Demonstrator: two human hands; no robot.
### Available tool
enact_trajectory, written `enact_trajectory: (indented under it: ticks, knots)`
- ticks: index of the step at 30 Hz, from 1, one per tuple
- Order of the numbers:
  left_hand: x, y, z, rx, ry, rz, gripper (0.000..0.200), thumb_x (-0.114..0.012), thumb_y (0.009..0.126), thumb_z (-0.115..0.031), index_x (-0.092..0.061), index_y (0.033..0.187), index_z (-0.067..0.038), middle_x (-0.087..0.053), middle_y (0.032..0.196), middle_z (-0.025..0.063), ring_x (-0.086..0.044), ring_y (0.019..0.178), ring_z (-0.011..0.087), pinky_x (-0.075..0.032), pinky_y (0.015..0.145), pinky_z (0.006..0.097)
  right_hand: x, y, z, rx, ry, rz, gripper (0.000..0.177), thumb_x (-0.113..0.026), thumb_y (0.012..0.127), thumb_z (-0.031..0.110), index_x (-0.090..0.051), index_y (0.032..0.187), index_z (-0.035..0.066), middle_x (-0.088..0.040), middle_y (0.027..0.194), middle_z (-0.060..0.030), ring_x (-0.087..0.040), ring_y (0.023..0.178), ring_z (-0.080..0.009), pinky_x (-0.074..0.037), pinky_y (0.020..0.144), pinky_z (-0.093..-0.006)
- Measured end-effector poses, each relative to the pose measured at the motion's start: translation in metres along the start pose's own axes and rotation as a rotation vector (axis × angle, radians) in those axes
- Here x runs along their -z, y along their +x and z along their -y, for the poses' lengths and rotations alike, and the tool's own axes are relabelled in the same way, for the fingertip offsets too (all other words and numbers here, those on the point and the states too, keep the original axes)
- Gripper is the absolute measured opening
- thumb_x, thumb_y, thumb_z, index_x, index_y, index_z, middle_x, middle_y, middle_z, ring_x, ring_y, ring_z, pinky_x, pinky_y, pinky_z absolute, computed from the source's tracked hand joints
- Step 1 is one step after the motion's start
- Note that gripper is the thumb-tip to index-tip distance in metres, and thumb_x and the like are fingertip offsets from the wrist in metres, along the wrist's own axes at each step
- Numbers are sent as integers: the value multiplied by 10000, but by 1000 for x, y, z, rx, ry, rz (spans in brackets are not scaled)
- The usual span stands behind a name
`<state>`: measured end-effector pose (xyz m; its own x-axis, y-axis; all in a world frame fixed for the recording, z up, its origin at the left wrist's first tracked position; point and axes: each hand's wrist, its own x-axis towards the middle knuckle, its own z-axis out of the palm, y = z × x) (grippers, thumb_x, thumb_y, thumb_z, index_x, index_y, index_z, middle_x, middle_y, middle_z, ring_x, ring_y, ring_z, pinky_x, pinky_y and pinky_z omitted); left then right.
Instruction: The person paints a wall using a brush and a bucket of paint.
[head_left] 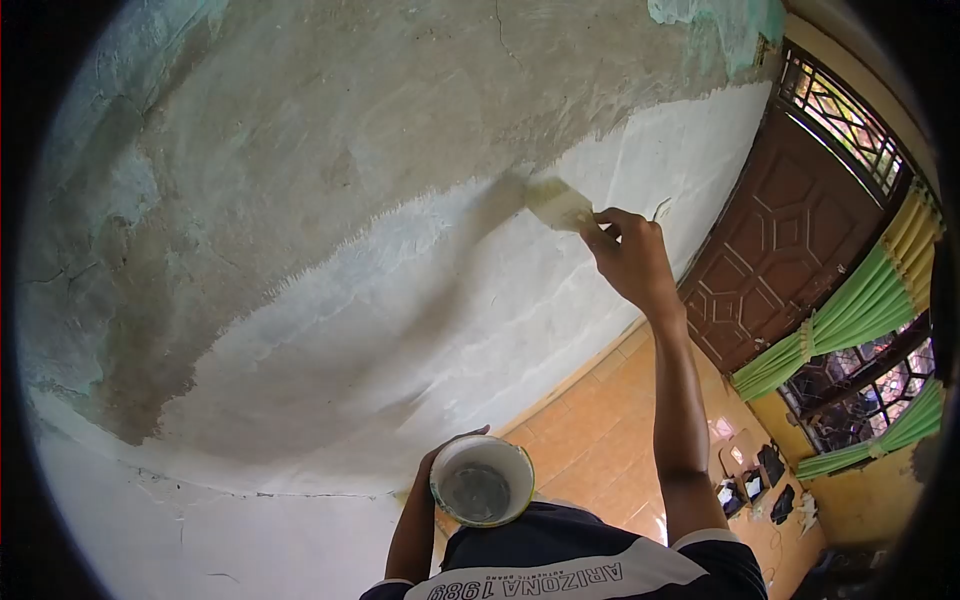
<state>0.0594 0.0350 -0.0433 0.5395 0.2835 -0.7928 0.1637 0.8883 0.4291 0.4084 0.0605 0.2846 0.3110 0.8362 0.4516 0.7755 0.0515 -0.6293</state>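
My right hand (pixel 632 262) grips the handle of a wide paint brush (pixel 560 203), its bristles against the wall at the edge where white paint meets bare grey plaster. Along the lower wall runs a band of white paint (pixel 560 300), with unpainted plaster (pixel 300 130) above it. My left hand (pixel 440 452) is wrapped around the side of a small round tub (pixel 520 460), held in front of my chest. Greyish-white liquid lies in the bottom of the tub. Most of the left hand's fingers are hidden behind the tub.
A brown panelled door (pixel 775 230) stands to the right, beside green curtains (pixel 850 310) and a barred window (pixel 865 380). Orange floor tiles (pixel 600 425) lie below the wall. Several dark items (pixel 770 465) are on the floor at lower right. Flaking green paint (pixel 735 30) remains at the top.
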Motion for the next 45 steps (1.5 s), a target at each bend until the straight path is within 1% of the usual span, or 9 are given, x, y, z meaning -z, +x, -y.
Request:
enact_trajectory:
  ticks: [7,9,15,26,29,31,37,39,45]
  knots:
    - [-5,-4,-2,15,-7,1,415,-702,1019,-529,-759,902,-135,-738,805,26,-666,686,155,-581,703,372,17,12,14,52,-3,15,338,-744,969,186,-752,1226,-34,-752,803,-201,-683,622,-178,-516,599,-364]
    - [3,2,-1,34,5,14,414,-707,1017,-528,-761,905,-133,-738,806,25,-668,692,154,-583,709,373,18,13,22,101,71,-182,297,-721,948,105,-740,1182,-77,-739,785,-239,-737,650,-312,-543,618,-385]
    - [4,-2,2,8,-20,-14,447,-720,995,-563,-756,891,-130,-736,817,37,-670,698,164,-585,714,381,-17,-1,9,52,283,-383,287,-696,1020,150,-650,1212,-57,-746,819,-199,-757,704,-280,-554,637,-391]
    - [-22,-35,-11,70,-79,-75,393,-753,987,-515,-748,864,-141,-725,784,16,-664,669,154,-581,697,377,-65,-11,9,15,283,-320,221,-678,995,66,-660,1168,-72,-742,842,-251,-756,730,-398,-566,637,-433]
    - [-29,-45,-13,-162,-17,-116,387,-762,981,-512,-748,860,-144,-728,790,15,-661,672,149,-578,698,380,-68,-11,18,66,255,-358,226,-676,990,55,-656,1164,-87,-736,829,-263,-749,737,-421,-569,640,-442]
    - [-8,-19,-14,55,9,-29,381,-769,974,-515,-758,876,-147,-743,814,17,-678,701,150,-581,710,376,-71,-9,21,80,261,-371,232,-677,986,51,-655,1166,-94,-734,824,-267,-747,739,-430,-569,642,-446]
    - [-11,-5,-1,54,0,-31,384,-774,969,-520,-755,871,-149,-741,814,14,-676,704,148,-579,709,373,-49,-1,-7,79,261,-263,182,-665,1004,123,-726,1071,-36,-670,722,-239,-676,598,-381,-502,576,-437]
    - [-12,-5,-2,48,3,-36,385,-775,967,-523,-754,870,-150,-740,813,13,-675,705,148,-578,709,371,-20,-3,-8,-25,186,-184,301,-671,1030,215,-744,1158,-48,-682,714,-161,-566,615,-115,-475,582,-357]
    - [-15,-13,-6,93,-3,-16,378,-781,968,-509,-755,876,-144,-742,818,17,-675,703,147,-578,708,366,-2,1,-12,-24,-20,-31,303,-679,1025,220,-761,1096,-63,-610,616,-150,-510,543,-112,-440,540,-379]
